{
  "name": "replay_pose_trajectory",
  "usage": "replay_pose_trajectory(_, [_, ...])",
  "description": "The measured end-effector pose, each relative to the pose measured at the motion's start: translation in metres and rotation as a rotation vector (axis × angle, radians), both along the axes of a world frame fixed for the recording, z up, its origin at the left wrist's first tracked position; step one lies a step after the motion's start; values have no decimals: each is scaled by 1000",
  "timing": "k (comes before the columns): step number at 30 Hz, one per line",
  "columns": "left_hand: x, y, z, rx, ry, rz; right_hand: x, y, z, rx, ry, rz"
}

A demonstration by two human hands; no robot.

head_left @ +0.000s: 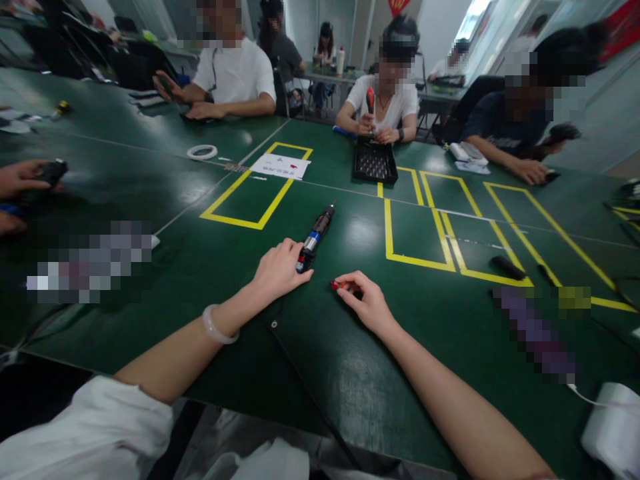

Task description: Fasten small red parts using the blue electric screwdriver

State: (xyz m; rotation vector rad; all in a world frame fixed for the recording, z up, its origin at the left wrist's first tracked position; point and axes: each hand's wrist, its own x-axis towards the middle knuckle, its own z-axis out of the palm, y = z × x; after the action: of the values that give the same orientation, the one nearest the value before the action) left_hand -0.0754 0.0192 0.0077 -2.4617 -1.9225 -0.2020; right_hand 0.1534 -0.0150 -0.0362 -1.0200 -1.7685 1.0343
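Note:
My left hand (279, 270) rests on the green table (240, 280), its curled fingers touching the rear end of an electric screwdriver (316, 237) that lies pointing away from me. A pale bangle (218, 327) circles that wrist. A hand's width to the right, my right hand (363, 300) pinches a small red object (336, 285) against the tabletop. A black cable (310, 393) runs from near the left hand toward the table's near edge.
Yellow tape rectangles (260, 183) mark the table. A black tray (375, 163) sits before the person opposite, who holds a red-handled tool. A white sheet (280, 165), a tape ring (202, 152) and dark parts (507, 267) lie about. Other people sit around.

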Motion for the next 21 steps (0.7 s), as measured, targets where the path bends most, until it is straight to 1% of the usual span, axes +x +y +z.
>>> replay_pose_trajectory(4, [18,-13,-1,-17,-28,-91,1,0,0,22,0,-28])
replay_pose_trajectory(8, [26,-21,-1,-23,-40,-148,-1,0,2,19,20,-59])
replay_pose_trajectory(11, [28,-22,-2,-18,-34,-157,-1,0,2,28,15,-66])
replay_pose_trajectory(15, [29,-22,-3,-27,-30,-141,-2,1,1,71,-25,-45])
replay_pose_trajectory(21, [34,-26,-1,-19,-48,-159,-2,2,-2,135,-82,-26])
